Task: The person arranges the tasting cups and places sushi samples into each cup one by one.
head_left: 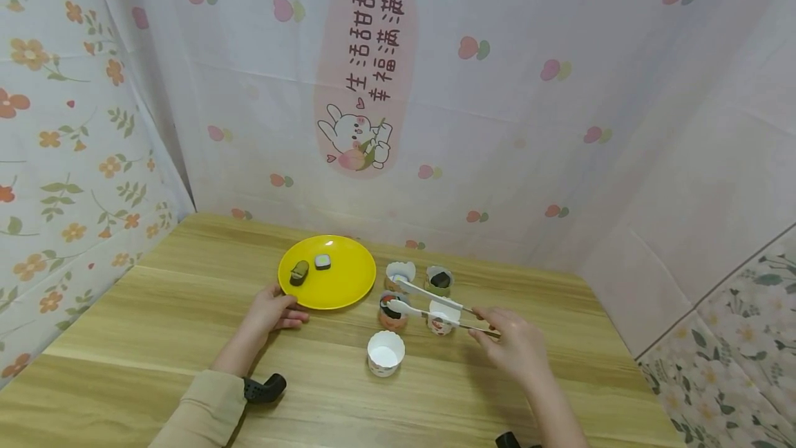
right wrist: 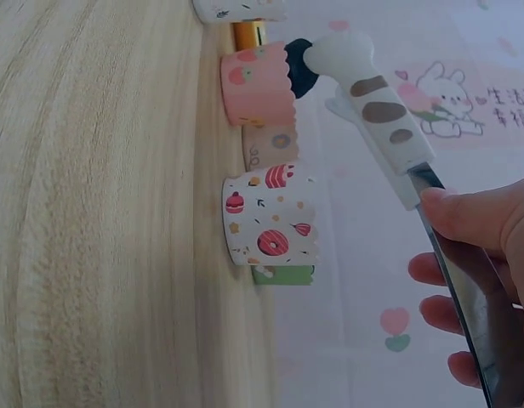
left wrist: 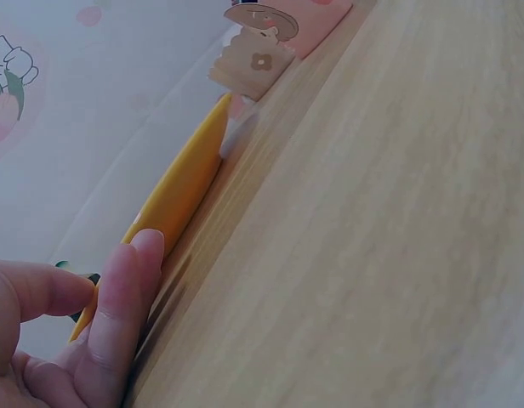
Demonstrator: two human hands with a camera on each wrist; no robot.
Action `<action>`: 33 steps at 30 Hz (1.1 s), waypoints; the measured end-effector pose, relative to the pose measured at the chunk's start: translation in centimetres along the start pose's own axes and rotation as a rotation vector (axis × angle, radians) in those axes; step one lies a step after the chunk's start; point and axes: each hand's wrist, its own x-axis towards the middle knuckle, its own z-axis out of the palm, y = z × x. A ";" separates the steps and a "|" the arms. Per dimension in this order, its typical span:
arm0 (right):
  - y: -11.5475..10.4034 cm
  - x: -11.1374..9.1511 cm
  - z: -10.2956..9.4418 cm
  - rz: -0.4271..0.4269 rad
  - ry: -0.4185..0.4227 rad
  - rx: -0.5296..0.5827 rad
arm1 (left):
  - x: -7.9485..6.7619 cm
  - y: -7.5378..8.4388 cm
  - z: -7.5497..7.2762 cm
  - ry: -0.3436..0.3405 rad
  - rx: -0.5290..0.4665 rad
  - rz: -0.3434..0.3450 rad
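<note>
My left hand (head_left: 270, 313) pinches the near left rim of a yellow plate (head_left: 342, 290), thumb above and fingers under it in the left wrist view. Two toy sushi pieces lie on the plate: a green-topped one (head_left: 300, 271) and a pale, dark-edged one (head_left: 322, 261). My right hand (head_left: 515, 346) grips metal tongs (right wrist: 383, 119) with white paw-shaped ends. Those ends are spread, one over the pink paper cup (right wrist: 258, 85). A dark piece (right wrist: 301, 68) shows at that cup's rim against a paw end; whether it is pinched I cannot tell.
A white paper cup (head_left: 385, 355) stands nearest. Behind it, beside the pink cup, are a dessert-print cup (right wrist: 270, 219), a brown cup (head_left: 401, 274) with a pale piece and a green cup (head_left: 440, 282) with a dark piece. A printed curtain (head_left: 485, 157) hangs behind the table.
</note>
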 end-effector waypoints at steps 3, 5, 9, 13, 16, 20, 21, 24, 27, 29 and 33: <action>0.0 0.0 0.1 0.000 0.006 0.003 | 0.0 0.0 0.1 -0.001 -0.001 0.001; -0.1 0.0 0.1 0.001 0.007 0.003 | 0.0 0.0 0.1 -0.001 -0.001 0.001; -0.2 0.1 0.1 0.004 0.009 -0.001 | -0.2 0.1 0.2 0.001 0.000 0.000; -0.3 0.2 0.0 0.007 0.014 0.012 | -0.3 0.2 0.2 0.004 0.005 0.000; -0.4 0.5 0.0 0.001 0.016 0.027 | -0.3 0.2 0.2 0.002 0.008 0.003; -0.7 0.9 -0.2 -0.009 0.021 0.031 | -0.3 0.1 0.2 0.000 0.011 0.012; -0.8 1.0 -0.3 -0.008 0.019 0.030 | -0.3 0.1 0.2 -0.001 0.013 0.014; -1.0 1.3 -0.6 0.011 -0.007 0.020 | -0.3 0.1 0.2 0.003 0.014 0.016; -1.3 1.6 -0.8 0.032 -0.035 0.020 | -0.4 0.1 0.2 0.003 0.015 0.010; -1.5 1.9 -0.9 0.035 -0.046 0.021 | -0.4 0.1 0.2 0.003 0.016 0.007; -2.0 2.4 -1.2 0.035 -0.060 0.022 | -0.4 0.1 0.2 0.005 0.014 0.006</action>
